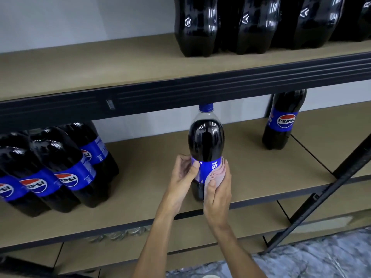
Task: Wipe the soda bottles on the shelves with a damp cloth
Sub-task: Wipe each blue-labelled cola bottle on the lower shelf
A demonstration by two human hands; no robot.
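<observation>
Head view, two hands, one bottle, one cloth

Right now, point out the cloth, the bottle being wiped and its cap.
cloth (213,175): head view, on its bunched pink folds.
bottle (206,141): head view, on its dark upper shoulder.
cap (206,107): head view, on its blue side wall.
</observation>
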